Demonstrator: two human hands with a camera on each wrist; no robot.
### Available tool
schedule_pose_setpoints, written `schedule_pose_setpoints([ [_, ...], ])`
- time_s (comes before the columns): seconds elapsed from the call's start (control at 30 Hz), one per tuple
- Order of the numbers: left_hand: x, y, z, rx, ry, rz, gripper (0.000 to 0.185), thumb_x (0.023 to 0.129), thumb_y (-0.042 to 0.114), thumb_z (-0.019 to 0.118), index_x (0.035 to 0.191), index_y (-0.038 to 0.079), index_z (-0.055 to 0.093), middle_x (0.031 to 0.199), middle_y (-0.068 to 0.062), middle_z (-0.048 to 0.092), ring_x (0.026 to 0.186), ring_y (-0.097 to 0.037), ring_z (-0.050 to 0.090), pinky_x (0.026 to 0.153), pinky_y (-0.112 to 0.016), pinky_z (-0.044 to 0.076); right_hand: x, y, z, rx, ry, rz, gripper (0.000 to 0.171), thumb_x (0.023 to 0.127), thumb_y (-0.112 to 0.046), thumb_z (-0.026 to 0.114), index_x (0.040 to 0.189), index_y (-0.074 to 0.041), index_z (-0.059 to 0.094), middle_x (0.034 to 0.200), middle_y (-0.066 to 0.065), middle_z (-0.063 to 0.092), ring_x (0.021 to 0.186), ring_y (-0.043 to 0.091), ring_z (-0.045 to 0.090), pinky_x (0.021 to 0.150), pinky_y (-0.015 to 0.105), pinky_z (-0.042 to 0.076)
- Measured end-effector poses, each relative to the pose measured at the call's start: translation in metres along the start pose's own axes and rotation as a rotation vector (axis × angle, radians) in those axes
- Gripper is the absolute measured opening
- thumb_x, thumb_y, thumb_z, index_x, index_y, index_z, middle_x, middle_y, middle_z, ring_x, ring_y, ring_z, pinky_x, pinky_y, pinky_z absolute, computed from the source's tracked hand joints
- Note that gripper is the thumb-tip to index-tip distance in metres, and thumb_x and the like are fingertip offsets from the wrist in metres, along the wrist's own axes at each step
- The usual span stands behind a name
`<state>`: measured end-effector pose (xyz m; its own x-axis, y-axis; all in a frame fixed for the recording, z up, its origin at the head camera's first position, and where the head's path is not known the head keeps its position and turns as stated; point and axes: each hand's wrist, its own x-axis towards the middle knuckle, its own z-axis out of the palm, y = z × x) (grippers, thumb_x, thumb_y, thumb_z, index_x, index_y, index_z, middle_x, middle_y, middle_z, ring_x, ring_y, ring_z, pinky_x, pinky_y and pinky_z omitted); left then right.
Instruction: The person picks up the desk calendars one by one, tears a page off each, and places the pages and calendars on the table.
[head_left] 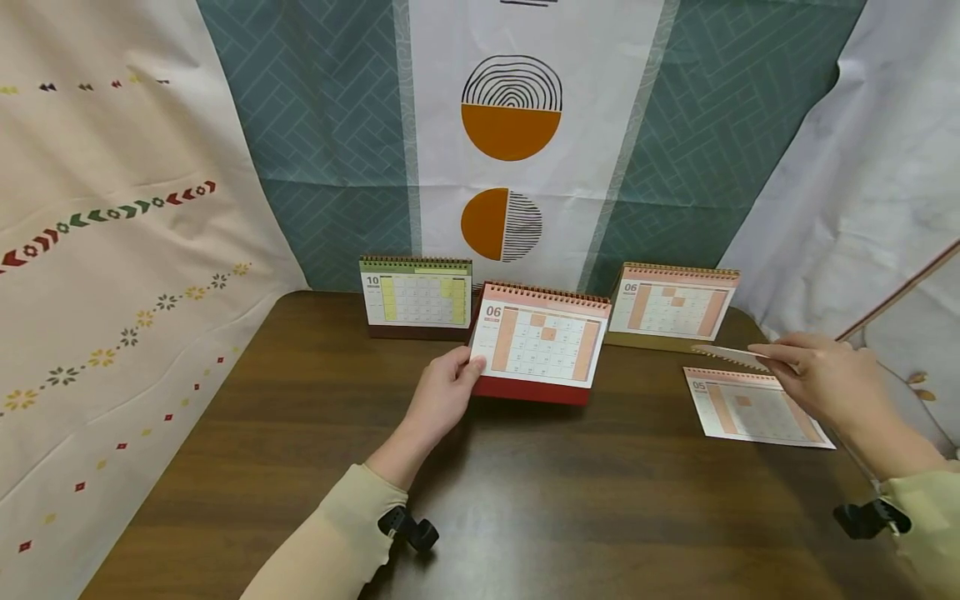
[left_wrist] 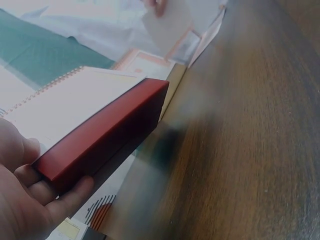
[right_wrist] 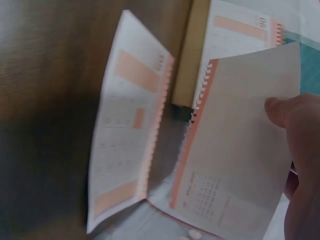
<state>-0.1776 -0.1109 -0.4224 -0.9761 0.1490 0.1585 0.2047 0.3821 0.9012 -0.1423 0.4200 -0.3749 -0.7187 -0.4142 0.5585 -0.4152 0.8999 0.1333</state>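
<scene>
A red-based desk calendar (head_left: 540, 346) showing 06 stands at the middle of the dark wooden table (head_left: 480, 500). My left hand (head_left: 444, 392) grips its left edge, thumb on the page; the left wrist view shows my fingers (left_wrist: 60, 197) curled under the red base (left_wrist: 105, 135). My right hand (head_left: 821, 371) pinches a torn-off calendar sheet (head_left: 731, 357) above a loose page marked 05 (head_left: 753, 408) that lies flat on the table. In the right wrist view my thumb (right_wrist: 282, 110) presses on the held sheet (right_wrist: 240, 165), with the loose page (right_wrist: 127, 150) beneath.
A green calendar showing 10 (head_left: 417, 296) stands at the back left. A tan-based calendar showing 06 (head_left: 671, 307) stands at the back right. Patterned cloth backdrops (head_left: 517, 125) hang behind and at both sides. The table's near half is bare wood.
</scene>
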Motion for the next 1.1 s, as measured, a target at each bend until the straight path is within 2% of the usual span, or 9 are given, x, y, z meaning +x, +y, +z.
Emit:
schedule_pose_setpoints([
  [0.03, 0.0, 0.0, 0.0, 0.0, -0.001, 0.003, 0.02, 0.113, 0.019, 0.066, 0.124, 0.006, 0.077, 0.075, 0.0, 0.05, 0.071, -0.02, 0.045, 0.064, -0.035, 0.035, -0.002, 0.001, 0.003, -0.004, 0.008, -0.02, 0.093, 0.113, -0.07, 0.017, 0.11, -0.008, 0.086, 0.102, 0.017, 0.077, 0.061, 0.037, 0.068, 0.04, 0.039, 0.038],
  [0.27, 0.0, 0.002, 0.004, 0.004, -0.002, 0.013, 0.019, 0.113, 0.018, 0.067, 0.123, 0.006, 0.077, 0.076, 0.001, 0.055, 0.074, -0.02, 0.048, 0.066, -0.035, 0.036, -0.016, 0.006, 0.017, -0.006, 0.066, -0.084, 0.085, 0.116, -0.067, 0.025, 0.106, -0.01, 0.087, 0.09, 0.009, 0.078, 0.054, 0.028, 0.063, 0.042, 0.035, 0.036],
  [0.47, 0.0, 0.002, 0.005, 0.009, -0.008, 0.022, 0.019, 0.113, 0.018, 0.066, 0.121, 0.006, 0.077, 0.073, 0.001, 0.051, 0.072, -0.02, 0.046, 0.064, -0.035, 0.035, -0.028, 0.008, 0.022, 0.022, -0.012, -0.053, 0.09, 0.112, -0.073, 0.022, 0.105, -0.011, 0.088, 0.091, 0.004, 0.078, 0.058, 0.016, 0.059, 0.046, 0.033, 0.038],
  [0.57, 0.0, 0.002, 0.004, 0.015, -0.004, 0.023, 0.018, 0.113, 0.018, 0.065, 0.12, 0.006, 0.077, 0.074, 0.001, 0.051, 0.073, -0.019, 0.047, 0.065, -0.035, 0.036, -0.034, 0.009, 0.024, 0.053, -0.063, -0.046, 0.054, 0.113, -0.055, 0.058, 0.102, -0.01, 0.088, 0.094, 0.003, 0.078, 0.063, 0.014, 0.06, 0.05, 0.035, 0.043],
  [0.67, 0.0, 0.002, 0.003, 0.019, -0.004, 0.017, 0.018, 0.113, 0.018, 0.066, 0.12, 0.006, 0.077, 0.073, 0.001, 0.048, 0.071, -0.019, 0.045, 0.064, -0.034, 0.035, -0.038, 0.009, 0.027, 0.077, -0.104, -0.061, 0.01, 0.09, -0.017, 0.089, 0.098, -0.012, 0.088, 0.097, 0.001, 0.078, 0.07, 0.013, 0.065, 0.055, 0.039, 0.049],
  [0.7, 0.0, 0.002, 0.003, 0.018, -0.003, 0.014, 0.018, 0.113, 0.019, 0.066, 0.12, 0.006, 0.077, 0.072, 0.002, 0.048, 0.071, -0.019, 0.045, 0.064, -0.034, 0.035, -0.039, 0.008, 0.029, 0.083, -0.12, -0.066, 0.02, 0.079, -0.007, 0.093, 0.097, -0.013, 0.088, 0.097, 0.0, 0.078, 0.071, 0.013, 0.066, 0.057, 0.04, 0.051],
  [0.77, 0.0, 0.001, 0.003, 0.015, -0.003, 0.011, 0.018, 0.113, 0.019, 0.066, 0.12, 0.007, 0.077, 0.072, 0.002, 0.046, 0.07, -0.019, 0.044, 0.063, -0.034, 0.034, -0.042, 0.006, 0.031, 0.088, -0.158, -0.073, 0.029, 0.072, -0.003, 0.095, 0.097, -0.015, 0.088, 0.099, -0.002, 0.079, 0.076, 0.012, 0.069, 0.06, 0.042, 0.053],
  [0.9, 0.001, 0.001, 0.002, 0.016, 0.002, 0.014, 0.018, 0.113, 0.019, 0.065, 0.12, 0.006, 0.077, 0.072, 0.002, 0.045, 0.069, -0.019, 0.043, 0.063, -0.034, 0.034, -0.046, 0.001, 0.034, 0.117, -0.251, -0.056, 0.027, 0.076, -0.008, 0.096, 0.1, -0.019, 0.089, 0.099, -0.005, 0.079, 0.08, 0.009, 0.069, 0.063, 0.04, 0.055],
  [1.1, 0.001, 0.001, 0.003, 0.01, 0.003, 0.002, 0.019, 0.113, 0.018, 0.066, 0.122, 0.006, 0.077, 0.077, -0.001, 0.055, 0.075, -0.021, 0.05, 0.066, -0.036, 0.037, -0.053, -0.007, 0.037, 0.191, -0.364, 0.014, 0.021, 0.088, -0.025, 0.093, 0.109, -0.023, 0.089, 0.103, -0.011, 0.077, 0.081, -0.005, 0.062, 0.064, 0.033, 0.053],
])
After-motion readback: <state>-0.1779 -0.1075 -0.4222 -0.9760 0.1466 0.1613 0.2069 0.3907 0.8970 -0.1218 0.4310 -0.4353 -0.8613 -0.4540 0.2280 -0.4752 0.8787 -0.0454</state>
